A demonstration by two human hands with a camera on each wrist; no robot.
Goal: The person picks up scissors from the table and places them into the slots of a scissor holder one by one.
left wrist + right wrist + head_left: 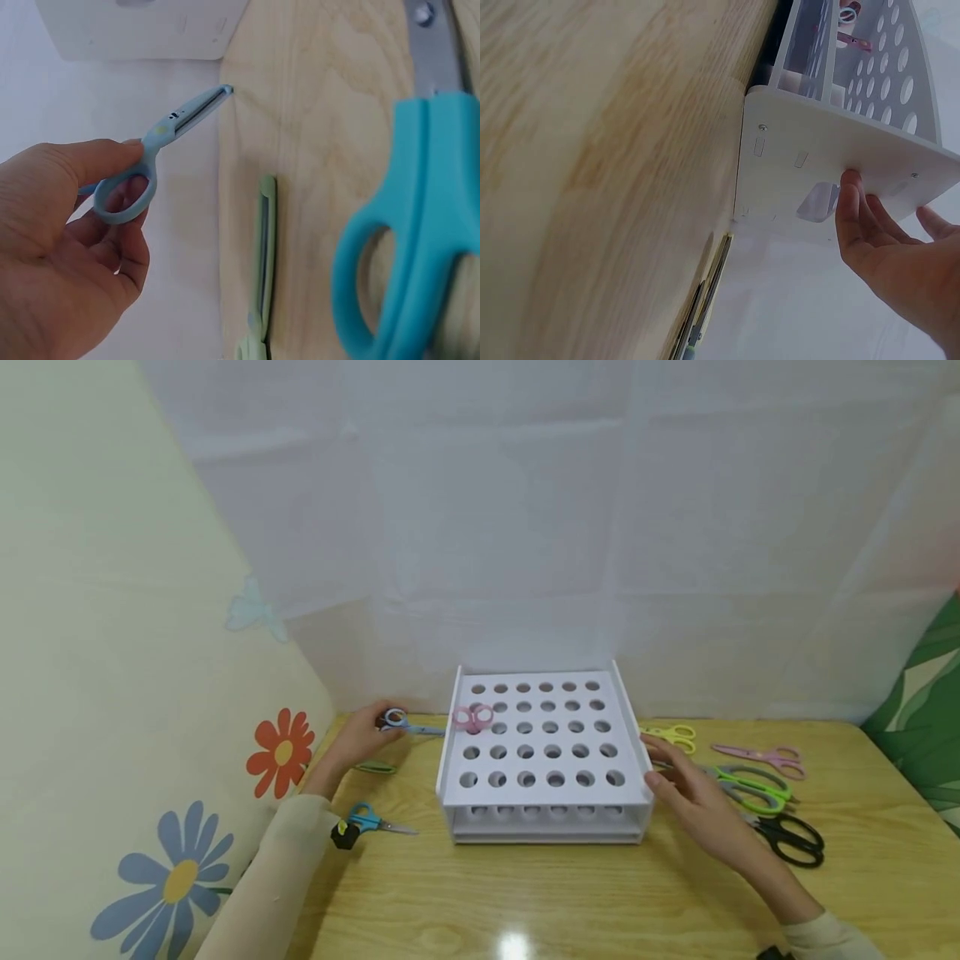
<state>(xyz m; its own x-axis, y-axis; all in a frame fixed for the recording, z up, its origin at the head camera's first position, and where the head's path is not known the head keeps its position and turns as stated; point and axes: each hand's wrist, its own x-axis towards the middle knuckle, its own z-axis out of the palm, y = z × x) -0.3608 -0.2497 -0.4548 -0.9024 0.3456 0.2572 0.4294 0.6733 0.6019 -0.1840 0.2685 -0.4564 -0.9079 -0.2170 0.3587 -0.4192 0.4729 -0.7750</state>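
My left hand (363,740) pinches light blue scissors (160,136) by their handle loops, between thumb and fingers. Their closed blades point toward a white rack (542,797) with rows of round holes, left of which they are held above the table. Pink scissors (472,719) stand in a hole on the rack's left side, handles up. My right hand (693,797) touches the rack's right side panel (795,135) with extended fingertips. Below the left hand lie green scissors (264,262) and turquoise-handled scissors (411,225).
Right of the rack lie yellow scissors (672,734), pink scissors (767,757), green-and-grey scissors (777,795) and black-handled scissors (801,842), some partly behind my right hand. A white sheet (487,527) hangs behind the wooden table (420,893). A patterned wall covering (180,693) borders the left.
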